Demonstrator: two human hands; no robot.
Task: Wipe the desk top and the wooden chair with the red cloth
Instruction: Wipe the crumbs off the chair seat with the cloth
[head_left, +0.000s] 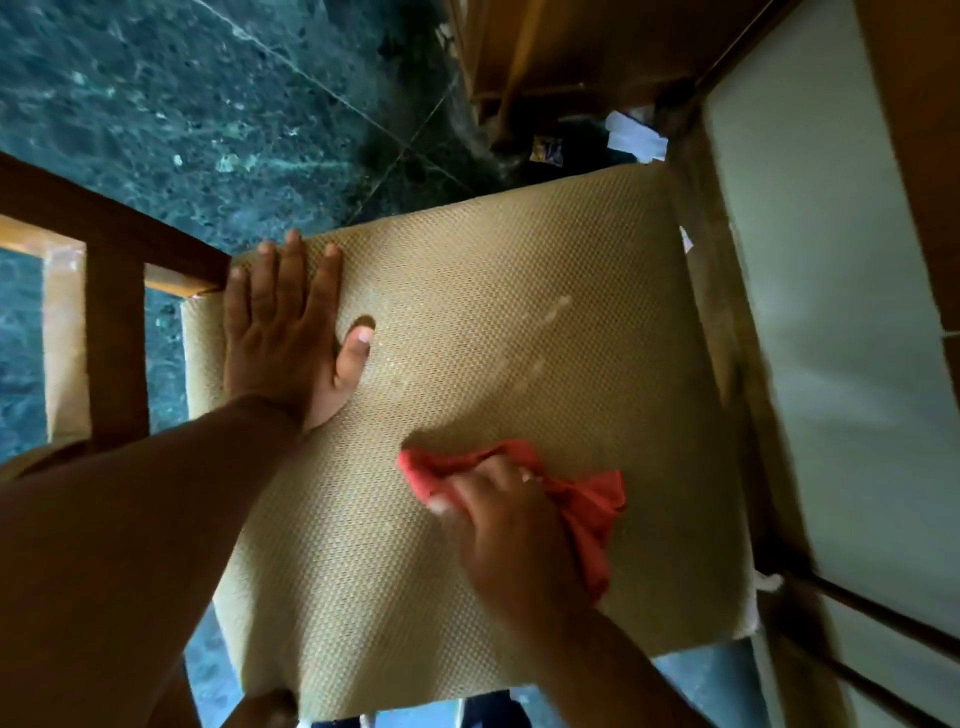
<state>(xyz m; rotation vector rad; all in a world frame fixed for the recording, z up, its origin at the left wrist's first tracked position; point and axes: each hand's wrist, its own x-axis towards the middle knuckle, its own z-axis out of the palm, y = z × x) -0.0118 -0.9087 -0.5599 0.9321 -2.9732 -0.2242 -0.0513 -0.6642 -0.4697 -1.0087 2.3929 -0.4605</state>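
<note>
I look straight down on the wooden chair (111, 249), whose tan woven seat cushion (493, 291) fills the middle of the view. My right hand (511, 530) is closed on the crumpled red cloth (592, 506) and presses it onto the near-right part of the cushion. My left hand (283, 332) lies flat with spread fingers on the cushion's left edge, beside the wooden backrest rails. Pale smears (550, 312) show on the cushion's middle. The desk top is not clearly visible.
A dark green marble floor (208, 104) lies around the chair. Wooden furniture (545, 47) stands at the top. A pale panel in a dark frame (831, 312) runs along the right. Paper scraps (634, 135) lie on the floor beyond the seat.
</note>
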